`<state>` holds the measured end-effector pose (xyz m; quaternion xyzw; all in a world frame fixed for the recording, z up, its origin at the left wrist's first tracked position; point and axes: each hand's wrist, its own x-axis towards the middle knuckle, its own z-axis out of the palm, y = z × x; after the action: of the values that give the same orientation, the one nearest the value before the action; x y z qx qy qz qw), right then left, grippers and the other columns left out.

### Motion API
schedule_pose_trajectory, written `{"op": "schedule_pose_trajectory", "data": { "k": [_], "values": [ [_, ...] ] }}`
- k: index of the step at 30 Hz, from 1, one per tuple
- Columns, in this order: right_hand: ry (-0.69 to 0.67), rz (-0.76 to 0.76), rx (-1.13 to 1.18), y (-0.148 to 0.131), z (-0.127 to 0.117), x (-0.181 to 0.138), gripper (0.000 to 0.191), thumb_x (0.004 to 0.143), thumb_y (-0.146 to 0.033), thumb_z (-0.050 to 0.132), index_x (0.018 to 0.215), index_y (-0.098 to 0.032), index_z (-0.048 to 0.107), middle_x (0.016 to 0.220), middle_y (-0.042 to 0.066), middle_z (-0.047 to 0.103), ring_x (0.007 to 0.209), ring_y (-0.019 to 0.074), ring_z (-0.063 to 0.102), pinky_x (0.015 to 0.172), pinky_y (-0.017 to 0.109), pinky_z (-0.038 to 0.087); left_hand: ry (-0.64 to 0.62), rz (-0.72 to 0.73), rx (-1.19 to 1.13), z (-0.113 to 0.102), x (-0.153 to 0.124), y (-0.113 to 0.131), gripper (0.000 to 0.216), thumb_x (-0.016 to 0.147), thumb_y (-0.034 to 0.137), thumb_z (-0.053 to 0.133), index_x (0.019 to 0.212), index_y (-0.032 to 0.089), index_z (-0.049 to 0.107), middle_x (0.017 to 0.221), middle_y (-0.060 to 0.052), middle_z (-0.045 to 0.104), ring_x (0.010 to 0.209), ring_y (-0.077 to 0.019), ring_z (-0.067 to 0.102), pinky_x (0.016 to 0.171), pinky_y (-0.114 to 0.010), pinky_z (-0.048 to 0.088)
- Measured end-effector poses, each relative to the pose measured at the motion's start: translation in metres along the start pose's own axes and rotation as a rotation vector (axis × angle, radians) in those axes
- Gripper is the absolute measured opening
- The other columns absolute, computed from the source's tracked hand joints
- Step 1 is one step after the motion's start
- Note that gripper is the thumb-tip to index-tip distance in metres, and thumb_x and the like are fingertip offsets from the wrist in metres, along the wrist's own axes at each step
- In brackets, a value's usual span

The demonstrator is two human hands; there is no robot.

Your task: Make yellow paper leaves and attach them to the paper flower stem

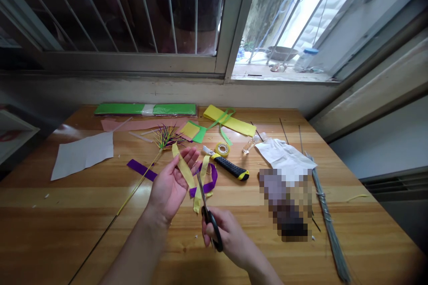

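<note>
My left hand [169, 187] is turned palm up, with a yellow paper strip [183, 167] lying across it under the thumb. My right hand [229, 234] grips black-handled scissors [206, 214], their blades pointing up and away from me, close to the left fingertips. Around the blades, a second yellow strip [198, 197] and a curled purple strip [211, 183] lie on the table. Left of my left hand rests a long yellow-wrapped stem [137, 186] with a bushy tuft [166, 136] of thin purple, green and yellow strands. It crosses a flat purple strip [137, 167].
A utility knife [230, 167] and tape roll [222, 149] lie beyond the scissors. Folded yellow paper [230, 121] and a green pack [120, 108] are at the back. A wire bundle [329, 231], white cloth [284, 156] and small bottle [249, 144] are right; white paper [83, 156] is left.
</note>
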<state>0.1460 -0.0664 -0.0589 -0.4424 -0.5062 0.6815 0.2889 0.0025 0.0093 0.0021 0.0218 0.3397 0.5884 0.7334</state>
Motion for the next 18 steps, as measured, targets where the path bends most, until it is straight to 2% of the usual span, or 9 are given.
{"op": "schedule_pose_trajectory", "data": {
  "k": [3,6,9,13,18],
  "values": [
    [-0.107,-0.062,-0.004,-0.004,-0.008,-0.007,0.048,0.077,-0.062,0.049,0.076,-0.014,0.053,0.064,0.002,0.055,0.056,0.0111,0.047,0.052,0.022,0.039,-0.003,-0.005,0.006,-0.001,-0.001,0.002,0.034,0.091,0.013,0.032,0.093,0.007,0.065,0.099,-0.014,0.07,0.103,-0.0225,0.061,0.094,-0.04,0.046],
    [-0.176,-0.055,0.043,0.0,-0.013,-0.013,0.061,0.07,-0.074,0.045,0.078,-0.014,0.053,0.066,0.002,0.053,0.057,0.012,0.047,0.055,0.024,0.04,-0.012,-0.006,0.012,-0.001,-0.001,0.002,0.034,0.091,0.014,0.033,0.093,0.007,0.065,0.1,-0.014,0.07,0.104,-0.0235,0.061,0.094,-0.041,0.046],
    [-0.182,-0.049,0.066,0.004,-0.016,-0.016,0.062,0.069,-0.075,0.044,0.079,-0.014,0.052,0.066,0.002,0.053,0.057,0.0119,0.047,0.056,0.024,0.04,-0.017,-0.006,0.025,-0.002,0.0,0.001,0.033,0.091,0.014,0.033,0.094,0.007,0.065,0.101,-0.014,0.07,0.105,-0.0234,0.06,0.094,-0.041,0.046],
    [-0.188,-0.041,-0.025,0.0,-0.019,-0.018,0.057,0.073,-0.071,0.045,0.081,-0.015,0.052,0.069,0.003,0.054,0.059,0.0127,0.048,0.059,0.025,0.042,-0.015,-0.003,0.036,-0.002,0.001,-0.001,0.032,0.09,0.014,0.035,0.095,0.008,0.065,0.1,-0.014,0.07,0.106,-0.0228,0.06,0.094,-0.041,0.046],
    [-0.308,-0.011,-0.179,-0.01,-0.028,-0.022,0.049,0.072,-0.065,0.051,0.078,-0.016,0.054,0.072,0.004,0.057,0.066,0.016,0.052,0.063,0.027,0.045,-0.045,-0.036,0.045,-0.002,0.001,-0.001,0.031,0.091,0.017,0.036,0.1,0.007,0.064,0.1,-0.015,0.07,0.106,-0.0232,0.06,0.095,-0.041,0.046]
  ]
}}
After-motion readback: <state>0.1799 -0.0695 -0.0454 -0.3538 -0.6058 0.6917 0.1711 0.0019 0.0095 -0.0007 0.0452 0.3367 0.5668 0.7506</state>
